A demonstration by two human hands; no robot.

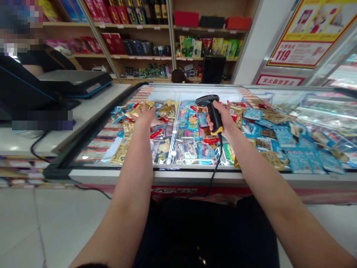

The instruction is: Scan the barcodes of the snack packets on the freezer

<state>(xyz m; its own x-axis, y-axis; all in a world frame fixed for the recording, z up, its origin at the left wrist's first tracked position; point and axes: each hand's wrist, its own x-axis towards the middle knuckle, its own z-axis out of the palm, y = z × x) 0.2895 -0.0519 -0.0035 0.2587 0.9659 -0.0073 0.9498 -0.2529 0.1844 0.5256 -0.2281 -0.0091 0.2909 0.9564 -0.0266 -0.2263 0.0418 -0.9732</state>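
Note:
My right hand (223, 118) is wrapped round the handle of a black and yellow barcode scanner (214, 111), its head pointing left and its cable hanging down the front of the chest freezer (195, 173). Over on the left, my left hand (147, 115) has its fingers spread on or just above a pile of gold snack packets (143, 106); whether it touches them I cannot tell. Blue packets (287, 137) and gold ones lie heaped to the right of the scanner. Under it, more packets show beside a white wire divider (174, 137).
A counter (16, 143) at the left carries a weighing scale (74, 82) and a dark screen. Behind it stands another person (51, 57). Shelves (134, 26) of boxes and bottles line the back. A white pillar (247, 44) rises at the right, near a sign (306, 37).

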